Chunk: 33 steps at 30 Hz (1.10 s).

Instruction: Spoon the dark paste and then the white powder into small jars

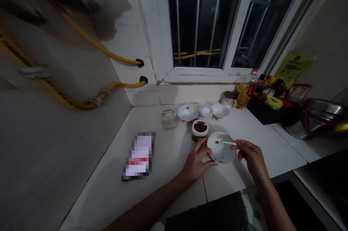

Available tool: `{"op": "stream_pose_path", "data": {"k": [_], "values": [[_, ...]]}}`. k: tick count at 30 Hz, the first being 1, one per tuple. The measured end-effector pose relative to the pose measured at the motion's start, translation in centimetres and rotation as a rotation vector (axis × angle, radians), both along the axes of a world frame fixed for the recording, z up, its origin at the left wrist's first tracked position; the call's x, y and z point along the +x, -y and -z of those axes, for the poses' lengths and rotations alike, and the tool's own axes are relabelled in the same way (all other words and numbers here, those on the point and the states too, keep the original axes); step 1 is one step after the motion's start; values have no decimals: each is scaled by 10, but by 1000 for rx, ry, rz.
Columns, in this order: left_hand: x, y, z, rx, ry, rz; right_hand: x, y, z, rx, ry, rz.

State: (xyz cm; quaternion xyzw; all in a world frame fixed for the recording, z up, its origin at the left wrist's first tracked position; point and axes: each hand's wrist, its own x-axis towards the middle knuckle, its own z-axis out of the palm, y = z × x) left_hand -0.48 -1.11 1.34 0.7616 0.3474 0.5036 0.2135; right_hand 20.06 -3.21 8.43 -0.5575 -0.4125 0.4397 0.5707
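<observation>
Below right of frame centre, the left hand (pixel 196 161) clamps a bowl (pixel 225 155), probably steadying it while the right hand (pixel 250 155) pinches a white spoon (pixel 227 143) by its handle, tip inside.

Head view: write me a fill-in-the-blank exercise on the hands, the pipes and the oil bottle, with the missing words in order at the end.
1. The left hand grips the side of a white ____.
2. The right hand holds a small white ____ by its handle.
3. The pipes that enter the wall are coloured ____.
4. The oil bottle has a carrying grip coloured ____.

Missing words: bowl; spoon; yellow; red.
</observation>
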Motion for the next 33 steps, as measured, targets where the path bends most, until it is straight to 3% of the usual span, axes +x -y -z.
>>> {"op": "stream_pose_path", "data": {"k": [8, 11, 17, 19, 22, 24, 27, 33], "values": [[2, -2, 3, -36, 31, 8, -34, -39, -24, 214, 171, -11], [2, -2, 4, -52, 39, 5, -48, -50, -21, 364, 383, -12], [2, -4, 5, -99, 57, 13, -54, -54, -8, 748, 1049, -59], [1, -4, 4, -98, 65, 21, -52, -54, -8, 842, 1163, -68], [1, -3, 2, -94, 75, 22, -49, -50, -14, 911, 1161, -54], [0, -3, 1, -101, 64, 14, -44, -43, -17, 896, 1077, -11], [0, -3, 1, -97, 24, 14, -32, -24, -14, 735, 912, 76], [-2, 0, 8, 26, -44, 60, -5, 21, 14, 407, 684, 147]]}}
